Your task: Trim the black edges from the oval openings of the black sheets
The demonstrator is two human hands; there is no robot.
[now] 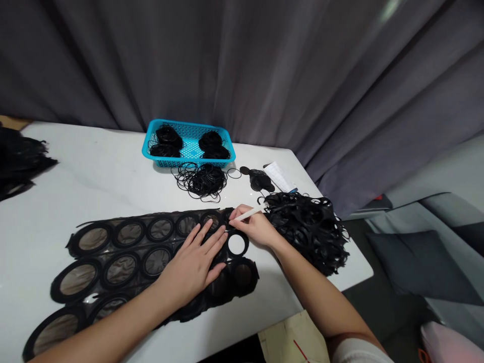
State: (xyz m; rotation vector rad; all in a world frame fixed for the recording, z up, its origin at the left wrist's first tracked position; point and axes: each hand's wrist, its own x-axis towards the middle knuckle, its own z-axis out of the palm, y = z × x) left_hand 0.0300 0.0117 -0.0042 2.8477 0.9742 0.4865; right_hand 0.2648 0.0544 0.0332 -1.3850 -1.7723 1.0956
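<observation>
A sheer black sheet (121,269) with rows of thick black rings lies flat on the white table. My left hand (198,262) rests on it palm down, fingers stretched out and holding nothing. At the sheet's far right corner, my right hand (254,226) grips a slim white pen-like tool (251,212). The tool's working tip is hidden by my fingers. Just below that hand, one ring has an open centre with white showing through. Right of my right hand is a pile of black sheet scraps (308,222) with round holes.
A blue basket (189,160) at the back holds black cord bundles. Before it lie a tangle of thin black rings (206,180), small black discs (260,180) and a white packet (280,176). More black material (20,161) sits far left. A grey curtain (227,60) hangs behind.
</observation>
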